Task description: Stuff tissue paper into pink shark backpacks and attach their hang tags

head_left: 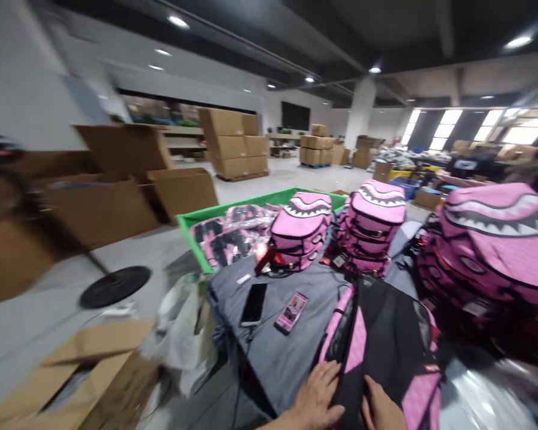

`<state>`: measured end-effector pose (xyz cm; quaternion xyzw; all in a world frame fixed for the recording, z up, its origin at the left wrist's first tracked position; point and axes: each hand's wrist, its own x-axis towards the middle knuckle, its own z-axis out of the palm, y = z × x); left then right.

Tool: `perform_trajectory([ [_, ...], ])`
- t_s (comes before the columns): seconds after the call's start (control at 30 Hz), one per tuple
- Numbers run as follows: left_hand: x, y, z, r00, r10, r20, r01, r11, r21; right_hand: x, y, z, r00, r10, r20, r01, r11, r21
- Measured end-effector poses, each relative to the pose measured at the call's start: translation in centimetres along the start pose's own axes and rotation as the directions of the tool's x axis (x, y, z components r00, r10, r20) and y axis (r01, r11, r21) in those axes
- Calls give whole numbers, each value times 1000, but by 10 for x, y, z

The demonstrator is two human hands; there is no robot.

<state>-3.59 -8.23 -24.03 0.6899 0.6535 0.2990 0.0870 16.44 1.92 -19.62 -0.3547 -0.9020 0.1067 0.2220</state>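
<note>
A pink and black backpack [385,346] lies flat on a grey cloth-covered table [278,352] right in front of me. My left hand [317,395] rests flat on its near left edge with the fingers stretched out. Just to the right, my right hand [381,409] lies on the bag's black panel; its fingers are only partly in frame and look curled. A black phone [254,303] and a pink tag card [291,312] lie on the cloth beyond my left hand.
Stacks of pink shark-mouth backpacks [371,230] stand at the table's far side and right [488,251]. A green bin [192,230] holds bagged backpacks. Open cardboard boxes [103,203] stand left, another box [85,376] near left, a black disc [115,285] on the floor.
</note>
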Motion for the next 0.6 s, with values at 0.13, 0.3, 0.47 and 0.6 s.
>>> perform_trajectory([
  [0.13,-7,-5,-15,996,83,24,-84,996,36,-3,0,7,996,-60,-73,52,994,-99],
  [0.3,-8,-6,-19,988,152,-3,-151,982,112,-7,-13,5,995,-7,-102,-10,986,-165],
  [0.47,-13,-17,4,965,216,-148,-180,958,222,-9,5,11,997,-31,-69,30,999,-19],
  [0.6,-1,-26,32,952,279,-125,-221,911,348,-1,26,27,995,89,34,-93,982,166],
])
